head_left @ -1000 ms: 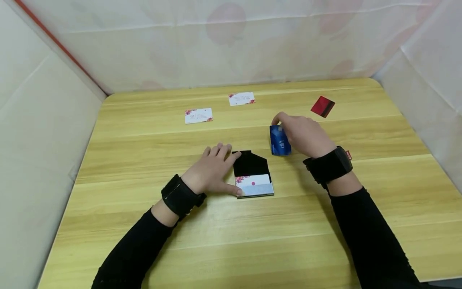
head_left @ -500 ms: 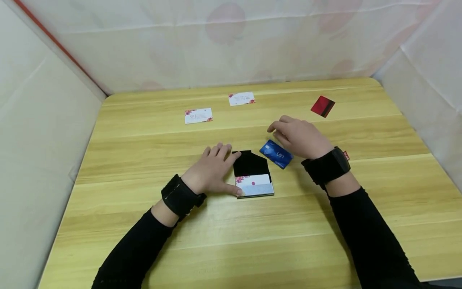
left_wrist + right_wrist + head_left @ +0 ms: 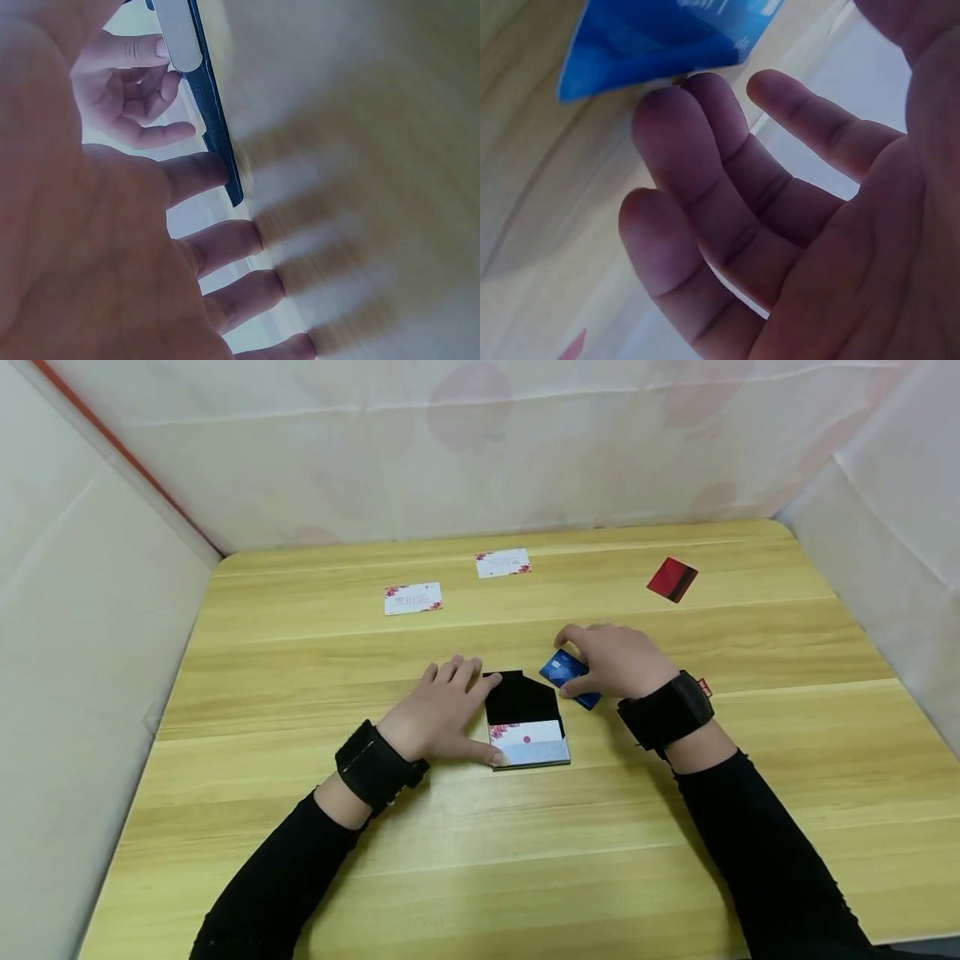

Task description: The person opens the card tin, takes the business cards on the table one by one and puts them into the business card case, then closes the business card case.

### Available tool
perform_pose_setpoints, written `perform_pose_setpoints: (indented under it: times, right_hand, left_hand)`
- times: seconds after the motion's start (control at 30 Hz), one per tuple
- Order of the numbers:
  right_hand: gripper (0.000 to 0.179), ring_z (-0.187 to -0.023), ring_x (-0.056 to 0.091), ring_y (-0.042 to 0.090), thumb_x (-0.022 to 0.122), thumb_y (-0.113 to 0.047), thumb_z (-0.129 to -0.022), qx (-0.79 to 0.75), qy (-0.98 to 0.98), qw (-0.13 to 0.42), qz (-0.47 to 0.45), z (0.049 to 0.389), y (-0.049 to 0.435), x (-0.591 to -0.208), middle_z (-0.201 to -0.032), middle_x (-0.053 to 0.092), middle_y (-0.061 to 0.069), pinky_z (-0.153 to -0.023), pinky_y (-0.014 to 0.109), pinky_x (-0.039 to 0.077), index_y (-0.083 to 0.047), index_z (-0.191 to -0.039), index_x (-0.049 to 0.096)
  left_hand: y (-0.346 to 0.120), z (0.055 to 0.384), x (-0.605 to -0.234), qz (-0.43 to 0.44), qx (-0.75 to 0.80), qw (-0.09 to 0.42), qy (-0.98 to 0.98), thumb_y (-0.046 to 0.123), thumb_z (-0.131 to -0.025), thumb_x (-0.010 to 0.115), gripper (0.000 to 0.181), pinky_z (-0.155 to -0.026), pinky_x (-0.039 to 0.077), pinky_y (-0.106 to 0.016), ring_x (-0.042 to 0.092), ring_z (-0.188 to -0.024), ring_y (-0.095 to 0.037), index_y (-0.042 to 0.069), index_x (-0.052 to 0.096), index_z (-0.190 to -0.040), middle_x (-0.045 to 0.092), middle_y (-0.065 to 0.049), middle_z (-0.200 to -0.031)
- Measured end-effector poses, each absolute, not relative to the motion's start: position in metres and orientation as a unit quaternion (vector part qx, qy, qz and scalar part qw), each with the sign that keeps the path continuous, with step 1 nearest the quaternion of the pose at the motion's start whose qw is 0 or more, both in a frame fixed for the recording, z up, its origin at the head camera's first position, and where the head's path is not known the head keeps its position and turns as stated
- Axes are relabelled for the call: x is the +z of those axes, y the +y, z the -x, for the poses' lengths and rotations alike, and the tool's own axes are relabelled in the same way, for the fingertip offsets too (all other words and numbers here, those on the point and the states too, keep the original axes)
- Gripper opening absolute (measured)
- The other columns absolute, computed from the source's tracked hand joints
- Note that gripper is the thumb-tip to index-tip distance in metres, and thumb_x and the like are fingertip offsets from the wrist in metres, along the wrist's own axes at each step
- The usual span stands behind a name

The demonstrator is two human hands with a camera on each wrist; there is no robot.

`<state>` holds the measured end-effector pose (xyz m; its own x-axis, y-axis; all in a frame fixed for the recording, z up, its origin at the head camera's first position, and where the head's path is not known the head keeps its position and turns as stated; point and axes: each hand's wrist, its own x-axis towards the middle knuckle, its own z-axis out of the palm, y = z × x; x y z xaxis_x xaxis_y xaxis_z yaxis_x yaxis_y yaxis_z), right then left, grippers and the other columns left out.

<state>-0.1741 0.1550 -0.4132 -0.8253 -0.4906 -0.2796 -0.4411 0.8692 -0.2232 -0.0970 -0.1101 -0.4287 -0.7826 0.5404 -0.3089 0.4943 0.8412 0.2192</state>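
Note:
In the head view, a card case (image 3: 525,700) lies with its black flap unfolded, a floral white card (image 3: 536,732) showing in its pocket. My left hand (image 3: 438,714) rests against its left side, thumb on the lower corner and index finger on the flap; the left wrist view shows the other fingers spread on the table. A blue VIP card (image 3: 564,667) lies right of the case. Over it is my right hand (image 3: 618,660), thumb across the card and index finger beyond its far edge. In the right wrist view, fingertips (image 3: 671,124) sit close beside the card.
Two white floral cards (image 3: 413,598) (image 3: 502,563) lie toward the back of the wooden table (image 3: 300,693). A red card (image 3: 672,580) with a dark stripe lies at the back right. White cloth (image 3: 600,452) hangs around the table's back and sides.
The blue card has turned and come down flat nearer the case. My right hand released it, then lowered over it again with thumb and index finger apart. My left hand has stayed put.

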Motion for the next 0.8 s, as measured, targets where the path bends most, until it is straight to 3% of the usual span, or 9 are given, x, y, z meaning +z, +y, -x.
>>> perform_pose_setpoints:
  times: [0.17, 0.37, 0.5, 0.63, 0.8]
  right_hand:
    - [0.066, -0.094, 0.061, 0.024, 0.085, -0.033, -0.079, -0.101, 0.944, 0.170, 0.265, 0.175, 0.155, -0.419, -0.112, 0.067, 0.012, -0.083, 0.043, 0.051, -0.017, -0.135, 0.055]
    - [0.060, -0.096, 0.059, 0.027, 0.081, -0.018, -0.084, -0.121, 0.937, 0.151, 0.290, 0.180, 0.154, -0.422, -0.111, 0.065, 0.014, -0.088, 0.044, 0.051, -0.010, -0.137, 0.054]
    - [0.063, -0.103, 0.058, 0.031, 0.082, -0.027, -0.083, -0.089, 0.951, 0.117, 0.272, 0.182, 0.158, -0.422, -0.121, 0.062, 0.018, -0.089, 0.049, 0.052, -0.008, -0.138, 0.056]
    - [0.067, -0.103, 0.055, 0.035, 0.081, -0.039, -0.082, -0.069, 0.959, 0.130, 0.241, 0.181, 0.163, -0.421, -0.121, 0.059, 0.019, -0.087, 0.051, 0.050, -0.010, -0.138, 0.056]
    - [0.062, -0.098, 0.056, 0.032, 0.080, -0.035, -0.085, -0.086, 0.955, 0.145, 0.246, 0.182, 0.163, -0.419, -0.117, 0.060, 0.019, -0.084, 0.049, 0.051, -0.011, -0.137, 0.056]
  left_hand:
    - [-0.110, 0.096, -0.429, -0.274, 0.065, 0.186, 0.941, 0.083, -0.073, 0.061, 0.116, -0.117, 0.019, -0.064, 0.016, -0.150, -0.041, 0.018, 0.023, -0.160, 0.021, -0.018, -0.162]
    - [-0.110, 0.098, -0.429, -0.275, 0.061, 0.180, 0.942, 0.084, -0.073, 0.061, 0.116, -0.117, 0.019, -0.064, 0.016, -0.150, -0.041, 0.018, 0.022, -0.160, 0.021, -0.018, -0.162]
    - [-0.110, 0.098, -0.428, -0.276, 0.062, 0.180, 0.942, 0.083, -0.073, 0.061, 0.115, -0.117, 0.019, -0.063, 0.016, -0.150, -0.041, 0.018, 0.023, -0.160, 0.022, -0.018, -0.162]
    - [-0.109, 0.096, -0.428, -0.277, 0.063, 0.183, 0.941, 0.083, -0.073, 0.061, 0.115, -0.117, 0.019, -0.063, 0.017, -0.149, -0.040, 0.018, 0.024, -0.160, 0.022, -0.018, -0.161]
    - [-0.110, 0.097, -0.429, -0.276, 0.062, 0.180, 0.942, 0.083, -0.074, 0.061, 0.115, -0.117, 0.019, -0.063, 0.018, -0.149, -0.040, 0.017, 0.023, -0.160, 0.022, -0.018, -0.161]
